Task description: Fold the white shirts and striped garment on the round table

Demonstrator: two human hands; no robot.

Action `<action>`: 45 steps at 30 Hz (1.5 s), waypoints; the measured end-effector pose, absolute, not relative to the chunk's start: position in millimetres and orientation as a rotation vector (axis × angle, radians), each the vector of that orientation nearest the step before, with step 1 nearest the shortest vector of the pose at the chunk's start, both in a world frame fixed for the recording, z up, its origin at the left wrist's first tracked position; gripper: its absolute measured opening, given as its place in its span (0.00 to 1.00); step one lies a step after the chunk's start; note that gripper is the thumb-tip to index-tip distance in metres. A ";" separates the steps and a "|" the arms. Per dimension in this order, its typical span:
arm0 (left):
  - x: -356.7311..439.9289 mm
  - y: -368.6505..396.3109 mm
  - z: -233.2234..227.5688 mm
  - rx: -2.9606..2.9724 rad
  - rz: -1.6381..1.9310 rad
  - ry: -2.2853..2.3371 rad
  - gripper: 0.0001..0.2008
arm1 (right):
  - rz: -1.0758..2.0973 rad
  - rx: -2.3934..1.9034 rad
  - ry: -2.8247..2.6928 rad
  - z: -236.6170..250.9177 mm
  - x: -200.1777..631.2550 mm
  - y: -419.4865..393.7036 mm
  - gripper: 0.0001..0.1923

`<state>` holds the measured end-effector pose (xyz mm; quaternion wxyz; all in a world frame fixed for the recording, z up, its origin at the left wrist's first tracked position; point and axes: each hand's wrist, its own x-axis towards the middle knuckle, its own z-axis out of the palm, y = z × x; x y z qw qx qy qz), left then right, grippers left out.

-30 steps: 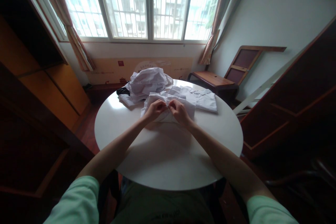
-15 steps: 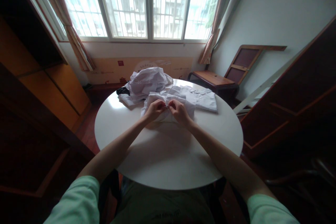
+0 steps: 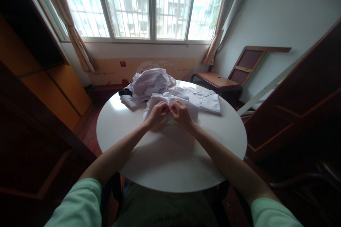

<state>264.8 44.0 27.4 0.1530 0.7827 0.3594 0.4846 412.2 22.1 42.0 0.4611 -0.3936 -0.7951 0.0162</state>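
A white shirt [image 3: 191,108] lies bunched on the table in front of me. My left hand [image 3: 159,112] pinches its cloth near the middle. Close beside it, almost touching, my right hand [image 3: 180,112] is closed on the same shirt. The fingertips of both hands meet over the cloth, and whatever small part sits between them is hidden. Behind to the right lies a folded white shirt [image 3: 209,101]. A heap of crumpled white clothes [image 3: 150,81] rises behind to the left, with a dark striped piece [image 3: 124,93] at its edge.
The round white table [image 3: 170,170] has its near edge at my body. Beyond it are a barred window [image 3: 125,7] and a long cardboard box [image 3: 109,72] against the wall. A wooden chair [image 3: 217,79] stands at the back right; cabinets [image 3: 55,95] flank the left.
Both hands stay together on the shirt, their fingers shifting slightly and the wrists dipping a little toward me. The clothes behind have not moved.
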 end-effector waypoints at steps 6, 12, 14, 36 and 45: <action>264.4 46.2 23.5 2.283 1.399 1.043 0.05 | 0.128 -0.990 -1.916 44.8 413.2 21.3 0.05; 264.6 45.6 24.3 2.287 1.408 1.027 0.05 | 0.157 -0.938 -1.914 44.8 414.4 21.7 0.04; 264.6 45.4 24.6 2.288 1.412 1.028 0.05 | 0.154 -0.947 -1.907 45.1 414.3 21.1 0.04; 265.1 44.4 24.4 2.241 1.440 0.972 0.04 | 0.543 -1.107 -1.590 41.0 413.8 30.7 0.07; 259.8 45.6 38.8 2.072 1.590 1.135 0.07 | 0.057 -1.167 -1.614 49.0 419.6 23.6 0.03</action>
